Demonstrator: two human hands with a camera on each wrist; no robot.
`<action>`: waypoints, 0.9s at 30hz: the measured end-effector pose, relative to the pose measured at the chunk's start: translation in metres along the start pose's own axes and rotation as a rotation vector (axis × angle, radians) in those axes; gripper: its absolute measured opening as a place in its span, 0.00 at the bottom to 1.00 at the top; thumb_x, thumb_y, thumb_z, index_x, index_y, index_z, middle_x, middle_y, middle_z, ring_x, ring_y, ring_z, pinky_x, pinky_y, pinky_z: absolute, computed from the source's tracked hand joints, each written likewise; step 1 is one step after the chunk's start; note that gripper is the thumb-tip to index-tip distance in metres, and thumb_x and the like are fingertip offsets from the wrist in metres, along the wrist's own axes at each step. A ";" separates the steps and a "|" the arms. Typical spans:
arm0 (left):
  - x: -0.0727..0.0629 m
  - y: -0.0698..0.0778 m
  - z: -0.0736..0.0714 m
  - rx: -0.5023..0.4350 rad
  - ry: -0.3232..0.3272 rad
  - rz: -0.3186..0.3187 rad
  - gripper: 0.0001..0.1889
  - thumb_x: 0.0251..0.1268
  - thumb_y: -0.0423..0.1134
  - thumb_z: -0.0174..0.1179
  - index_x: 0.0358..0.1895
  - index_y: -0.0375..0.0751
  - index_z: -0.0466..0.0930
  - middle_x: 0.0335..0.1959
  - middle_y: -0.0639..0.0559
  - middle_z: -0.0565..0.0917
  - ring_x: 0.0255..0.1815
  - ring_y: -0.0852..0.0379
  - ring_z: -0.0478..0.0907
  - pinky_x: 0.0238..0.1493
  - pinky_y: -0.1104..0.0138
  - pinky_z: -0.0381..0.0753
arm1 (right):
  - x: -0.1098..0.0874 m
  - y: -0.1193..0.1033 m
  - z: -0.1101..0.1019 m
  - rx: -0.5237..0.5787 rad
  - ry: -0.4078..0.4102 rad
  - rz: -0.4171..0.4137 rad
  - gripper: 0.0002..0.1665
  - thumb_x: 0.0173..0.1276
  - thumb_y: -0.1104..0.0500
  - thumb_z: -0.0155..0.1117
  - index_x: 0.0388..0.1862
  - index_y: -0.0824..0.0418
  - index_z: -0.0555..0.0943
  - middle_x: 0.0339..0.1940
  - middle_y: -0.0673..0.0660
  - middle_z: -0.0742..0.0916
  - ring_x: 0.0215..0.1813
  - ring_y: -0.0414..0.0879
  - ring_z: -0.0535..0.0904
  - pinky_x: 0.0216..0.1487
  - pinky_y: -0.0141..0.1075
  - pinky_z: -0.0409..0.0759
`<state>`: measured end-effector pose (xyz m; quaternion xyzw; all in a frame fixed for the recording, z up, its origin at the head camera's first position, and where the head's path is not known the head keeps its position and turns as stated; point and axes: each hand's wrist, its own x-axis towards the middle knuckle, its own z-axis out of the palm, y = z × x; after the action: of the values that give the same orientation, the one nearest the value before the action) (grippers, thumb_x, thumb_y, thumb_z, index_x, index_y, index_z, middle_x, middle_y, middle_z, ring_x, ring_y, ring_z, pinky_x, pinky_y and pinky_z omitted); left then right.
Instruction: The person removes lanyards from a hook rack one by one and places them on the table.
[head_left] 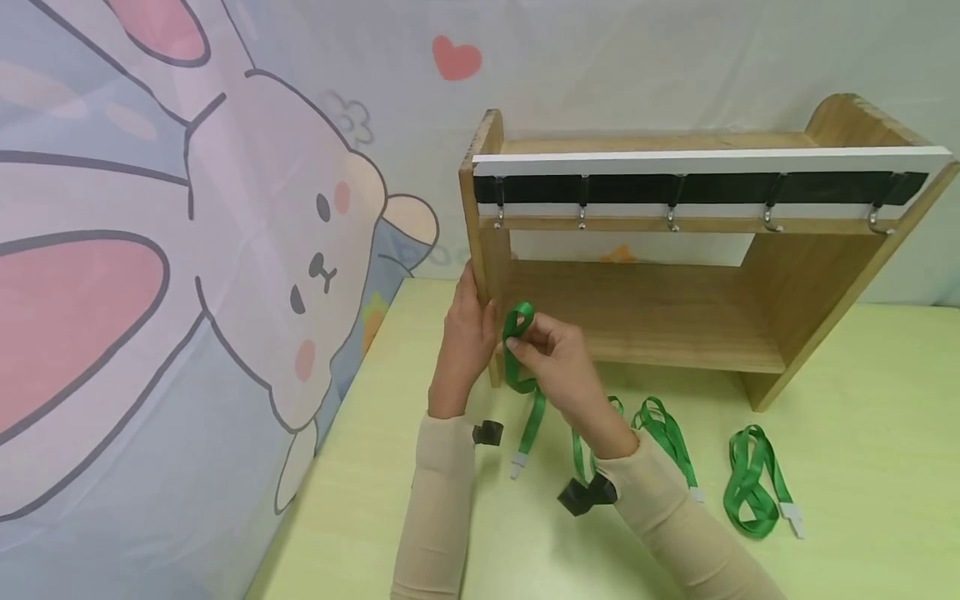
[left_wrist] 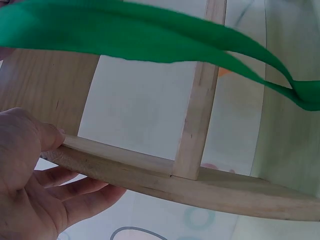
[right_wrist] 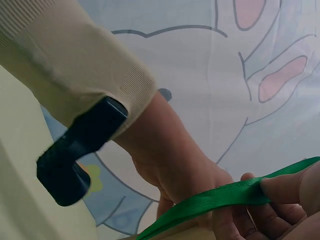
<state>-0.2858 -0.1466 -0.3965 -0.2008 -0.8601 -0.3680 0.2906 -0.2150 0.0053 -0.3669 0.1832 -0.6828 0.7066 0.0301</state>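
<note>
My right hand (head_left: 558, 362) pinches a green lanyard (head_left: 528, 425) between thumb and fingers. A loop of it stands above the fingertips, and the rest hangs down to a white clip end. Close by, my left hand (head_left: 467, 337) holds the left side panel of a wooden shelf (head_left: 645, 312). In the left wrist view its thumb lies on one side of the panel edge (left_wrist: 150, 172) and the fingers on the other. The lanyard strap (left_wrist: 150, 32) crosses in front there. In the right wrist view the thumb presses the strap (right_wrist: 220, 197) against the fingers.
Several metal hooks (head_left: 672, 218) line a black and white strip (head_left: 630, 187) across the shelf's top front. More green lanyards (head_left: 750, 492) lie on the pale green table (head_left: 885, 433), one partly behind the right forearm. A cloth with a printed rabbit (head_left: 262, 250) hangs behind and left.
</note>
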 end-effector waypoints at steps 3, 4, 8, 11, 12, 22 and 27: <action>0.001 -0.001 0.000 0.003 0.003 -0.002 0.31 0.76 0.25 0.50 0.76 0.25 0.48 0.67 0.27 0.68 0.62 0.31 0.74 0.58 0.44 0.78 | -0.003 0.004 0.004 -0.006 0.002 0.031 0.04 0.72 0.72 0.62 0.42 0.74 0.80 0.34 0.56 0.87 0.38 0.44 0.84 0.40 0.35 0.82; 0.002 -0.001 0.000 0.003 0.002 -0.003 0.31 0.76 0.25 0.50 0.76 0.25 0.48 0.67 0.27 0.68 0.62 0.31 0.75 0.58 0.44 0.79 | -0.005 0.005 0.005 -0.006 0.001 0.041 0.04 0.72 0.72 0.62 0.43 0.74 0.80 0.35 0.56 0.87 0.38 0.44 0.85 0.40 0.35 0.83; 0.001 -0.002 -0.001 0.005 -0.006 -0.018 0.31 0.76 0.25 0.50 0.76 0.24 0.48 0.67 0.26 0.68 0.61 0.31 0.75 0.57 0.44 0.79 | -0.010 0.012 0.006 -0.030 -0.001 0.092 0.06 0.73 0.70 0.61 0.45 0.73 0.81 0.36 0.57 0.88 0.38 0.45 0.84 0.38 0.37 0.81; 0.001 -0.001 -0.001 0.003 -0.012 -0.031 0.31 0.77 0.26 0.50 0.76 0.23 0.48 0.67 0.26 0.68 0.61 0.31 0.75 0.57 0.43 0.79 | -0.013 0.017 0.006 -0.031 0.010 0.125 0.07 0.74 0.69 0.60 0.46 0.72 0.81 0.36 0.58 0.88 0.39 0.46 0.84 0.38 0.37 0.81; 0.000 0.000 -0.001 0.004 -0.014 -0.036 0.31 0.77 0.27 0.50 0.76 0.23 0.48 0.67 0.26 0.67 0.62 0.31 0.75 0.58 0.44 0.79 | -0.014 0.019 0.006 -0.026 0.013 0.137 0.07 0.74 0.69 0.60 0.46 0.72 0.81 0.37 0.58 0.88 0.40 0.45 0.85 0.38 0.37 0.81; 0.001 0.000 -0.001 0.003 -0.012 -0.025 0.31 0.77 0.27 0.50 0.76 0.23 0.48 0.67 0.26 0.67 0.63 0.31 0.74 0.58 0.45 0.79 | -0.021 0.043 -0.001 0.052 0.046 0.257 0.10 0.76 0.68 0.57 0.51 0.74 0.79 0.39 0.62 0.88 0.42 0.53 0.87 0.42 0.41 0.86; 0.001 -0.001 0.000 0.005 -0.010 -0.020 0.31 0.77 0.27 0.49 0.76 0.22 0.48 0.67 0.25 0.67 0.63 0.31 0.74 0.58 0.44 0.79 | -0.023 0.052 -0.005 0.054 0.059 0.301 0.10 0.77 0.66 0.57 0.51 0.72 0.79 0.37 0.57 0.89 0.42 0.53 0.87 0.39 0.41 0.84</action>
<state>-0.2865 -0.1473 -0.3964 -0.1930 -0.8645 -0.3676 0.2832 -0.2093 0.0114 -0.4232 0.0586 -0.6823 0.7261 -0.0612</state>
